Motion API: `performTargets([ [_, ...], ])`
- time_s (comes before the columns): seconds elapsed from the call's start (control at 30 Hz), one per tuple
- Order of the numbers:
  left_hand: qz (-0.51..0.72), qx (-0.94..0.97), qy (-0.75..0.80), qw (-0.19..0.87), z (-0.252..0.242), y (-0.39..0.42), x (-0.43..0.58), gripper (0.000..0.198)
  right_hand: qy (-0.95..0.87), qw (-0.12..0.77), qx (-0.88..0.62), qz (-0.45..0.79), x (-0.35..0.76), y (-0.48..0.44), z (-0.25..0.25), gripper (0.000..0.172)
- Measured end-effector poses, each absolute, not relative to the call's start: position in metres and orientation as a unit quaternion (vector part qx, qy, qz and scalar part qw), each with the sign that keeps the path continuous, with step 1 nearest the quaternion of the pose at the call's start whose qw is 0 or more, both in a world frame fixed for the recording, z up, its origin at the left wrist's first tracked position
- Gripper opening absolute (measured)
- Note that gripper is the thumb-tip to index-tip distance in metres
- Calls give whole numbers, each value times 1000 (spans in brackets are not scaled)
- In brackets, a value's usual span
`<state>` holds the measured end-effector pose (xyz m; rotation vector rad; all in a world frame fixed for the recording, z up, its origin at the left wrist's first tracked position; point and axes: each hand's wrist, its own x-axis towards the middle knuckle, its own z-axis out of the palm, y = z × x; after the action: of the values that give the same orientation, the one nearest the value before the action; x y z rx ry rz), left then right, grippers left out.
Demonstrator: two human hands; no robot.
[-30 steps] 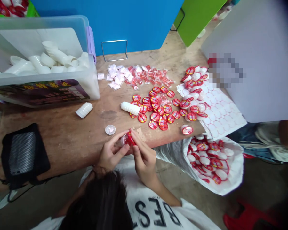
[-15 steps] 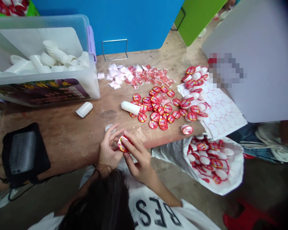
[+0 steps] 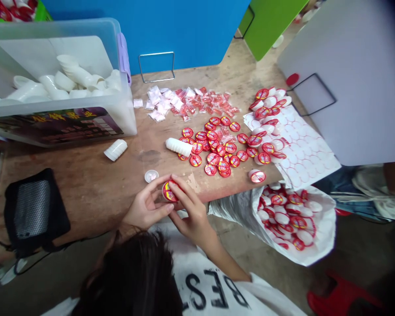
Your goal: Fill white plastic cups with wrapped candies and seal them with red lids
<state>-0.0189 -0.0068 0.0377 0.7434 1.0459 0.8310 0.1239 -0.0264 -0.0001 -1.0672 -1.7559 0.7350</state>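
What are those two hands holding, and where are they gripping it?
Both hold one small red-topped cup: the left hand and the right hand pinch its rim from opposite sides with their fingertips.

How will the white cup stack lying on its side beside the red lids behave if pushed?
The cup stack lies on its rounded side, so it would probably roll. Thin nested plastic: likely light, and may slide apart.

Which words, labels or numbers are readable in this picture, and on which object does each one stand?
"BES": black letters on the white shirt, upside down to the camera; the rest is hidden.
Yellow characters on the bin's dark label: too blurred to read.
Print on the red round stickers and the held cup: too small.
Sachets: unreadable.
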Motion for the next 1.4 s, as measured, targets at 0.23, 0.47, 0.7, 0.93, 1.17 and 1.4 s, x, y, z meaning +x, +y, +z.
performTargets([
  [0.23,369,348,545,668,35,-4,-18,66,-689,498,-421,315,121,-20,-4,48],
  [0.47,392,391,585,592,30,-6,-12,71,-668,509,-431,331,120,-20,-6,39],
  [0.7,416,368,555,620,35,-7,-15,52,-629,512,-472,345,120,-24,3,35],
  [0.93,361,371,580,629,36,-8,-18,45,-633,508,-472,345,123,-25,2,33],
  [1.17,309,236,515,764,31,-5,-15,55,-641,498,-467,350,121,-26,1,32],
  [1.4,366,171,508,761,21,-7,-7,72,-668,448,-452,385,130,-20,2,28],
])
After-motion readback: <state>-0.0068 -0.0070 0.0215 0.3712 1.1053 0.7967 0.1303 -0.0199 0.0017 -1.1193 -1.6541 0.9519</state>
